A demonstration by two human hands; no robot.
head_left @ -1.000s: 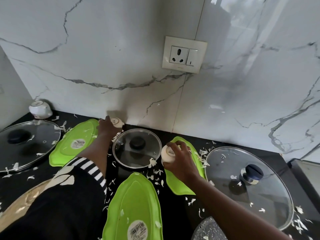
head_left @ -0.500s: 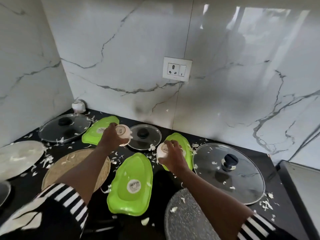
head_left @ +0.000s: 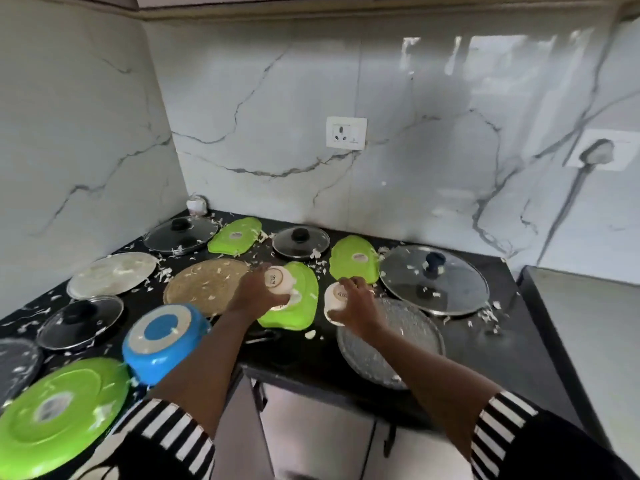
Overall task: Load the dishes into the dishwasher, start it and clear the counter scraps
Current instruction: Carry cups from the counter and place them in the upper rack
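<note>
My left hand (head_left: 254,292) grips a small white cup (head_left: 278,282), held above the black counter (head_left: 512,327) with its base turned toward me. A second white cup (head_left: 334,299) is in my right hand (head_left: 356,304), also off the counter. Both hover over a green leaf-shaped plate (head_left: 301,306). Two more green plates (head_left: 235,235) (head_left: 353,259) lie farther back. White scraps (head_left: 166,271) are scattered across the counter.
Glass lids (head_left: 434,280) (head_left: 299,242) (head_left: 180,233) (head_left: 79,322), a steel plate (head_left: 112,273), a woven mat (head_left: 204,285), a blue bowl (head_left: 162,341), a round green plate (head_left: 59,410) and a textured glass plate (head_left: 391,342) cover the counter. A third white cup (head_left: 196,204) stands in the corner. Cabinet fronts (head_left: 311,427) sit below.
Both hands lifted the white cups off the back of the counter and drew them toward me. My view pulled back, showing much more of the counter.
</note>
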